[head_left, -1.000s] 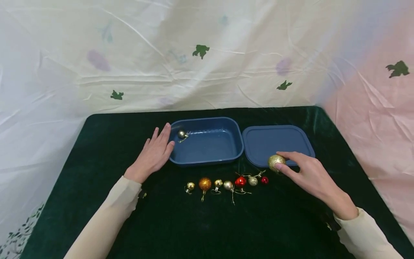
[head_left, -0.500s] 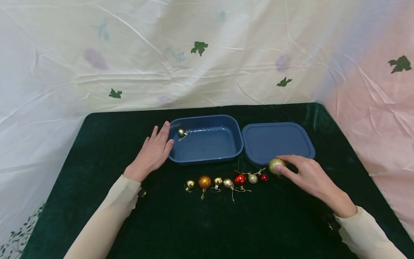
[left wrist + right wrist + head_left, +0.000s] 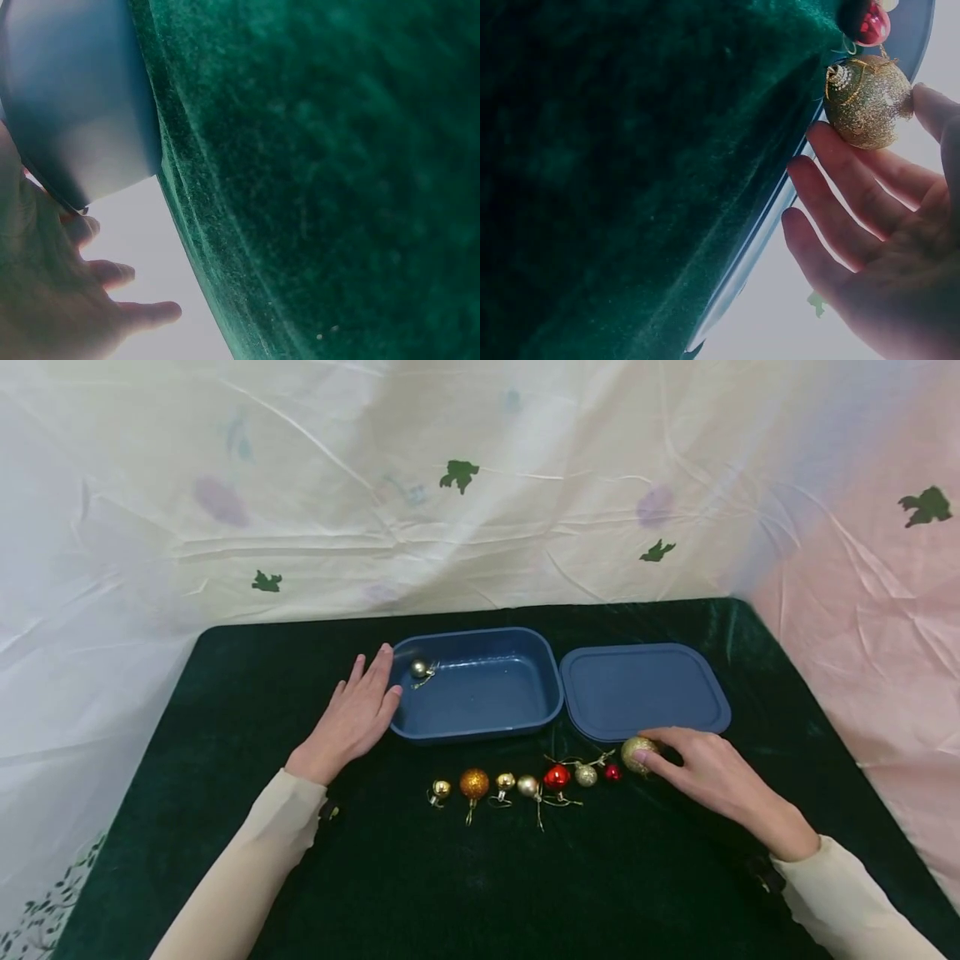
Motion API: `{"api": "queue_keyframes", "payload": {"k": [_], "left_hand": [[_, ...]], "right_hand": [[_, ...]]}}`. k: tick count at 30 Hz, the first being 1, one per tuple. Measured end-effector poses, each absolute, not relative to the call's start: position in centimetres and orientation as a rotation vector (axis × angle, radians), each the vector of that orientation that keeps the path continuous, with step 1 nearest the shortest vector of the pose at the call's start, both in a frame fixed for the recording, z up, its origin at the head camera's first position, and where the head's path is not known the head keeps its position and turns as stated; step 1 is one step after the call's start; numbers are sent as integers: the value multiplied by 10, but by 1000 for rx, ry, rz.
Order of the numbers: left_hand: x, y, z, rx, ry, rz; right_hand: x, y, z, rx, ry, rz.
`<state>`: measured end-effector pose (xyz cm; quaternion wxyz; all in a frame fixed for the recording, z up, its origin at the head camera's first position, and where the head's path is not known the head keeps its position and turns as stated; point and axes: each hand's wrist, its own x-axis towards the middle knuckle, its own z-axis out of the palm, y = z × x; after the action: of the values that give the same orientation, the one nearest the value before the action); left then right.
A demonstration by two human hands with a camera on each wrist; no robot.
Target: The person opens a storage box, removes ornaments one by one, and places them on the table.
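My right hand (image 3: 712,774) pinches a large gold glitter Christmas bauble (image 3: 637,755) between thumb and fingers. In the right wrist view this bauble (image 3: 868,103) shows its cap and gold cord, close to a small red bauble (image 3: 873,24). It sits at the right end of a row with the small red bauble (image 3: 612,772), a pale gold glitter one (image 3: 586,775) and several others. Fingers extended, my left hand (image 3: 348,714) rests against the left rim of the blue box (image 3: 480,730). A small silvery bauble (image 3: 418,669) lies inside the box at its left end.
A flat blue lid (image 3: 645,689) lies right of the box, just behind the held bauble. The row includes an orange glitter bauble (image 3: 474,783) and a shiny red one (image 3: 557,777). Dark green cloth (image 3: 480,885) covers the table; patterned fabric (image 3: 480,543) hangs behind.
My right hand has brought the gold glitter bauble down from the lid's front edge to the right end of the row. The left hand stays at the box.
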<state>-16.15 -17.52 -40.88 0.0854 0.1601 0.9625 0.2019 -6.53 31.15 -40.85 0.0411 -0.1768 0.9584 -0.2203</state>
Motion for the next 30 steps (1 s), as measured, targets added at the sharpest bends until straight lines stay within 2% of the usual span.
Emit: {"api": "queue_keyframes", "payload": {"k": [12,20,30], "left_hand": [[-160,-176,-409,470,2877,594],[-161,-176,-407,487,2886,574],[-160,-175,-407,508,2892,570]], "right_hand": [[-67,311,-408,-542,2903,-613],[-68,309,-387,-554,3040,-570],[-86,261,-377,-753,3126,-674]]}}
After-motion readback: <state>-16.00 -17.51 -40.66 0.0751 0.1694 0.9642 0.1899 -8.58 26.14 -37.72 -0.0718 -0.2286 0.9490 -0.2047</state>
